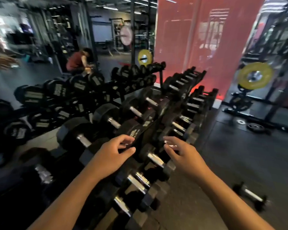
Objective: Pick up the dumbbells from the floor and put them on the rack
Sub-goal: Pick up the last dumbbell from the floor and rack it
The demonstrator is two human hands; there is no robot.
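Nearest the camera: two bare forearms reach forward over the near end of the dumbbell rack (158, 123).
Left hand (112, 155): fingers loosely curled, holding nothing, hovering above the black hex heads on the rack's near end.
Right hand (184, 155): fingers spread and slightly bent, released, over the rack's right edge, apart from the left hand.
Between the hands: a racked dumbbell (155, 159) with a chrome handle, lying tilted in its cradle.
Rack: tiered and sloping, running away from the camera, filled with black hex dumbbells.
Floor, right of the rack: one small dumbbell (251, 195) lies on the dark floor, well apart from the right hand.
Left side: a second rack of round-headed dumbbells (60, 92), blurred.
Farther right: a yellow weight plate (254, 75) on a stand, with small black plates (255, 127) on the floor near it.
Far back: a crouched person in a red shirt (77, 61) behind the left rack, and a red wall panel (204, 35).
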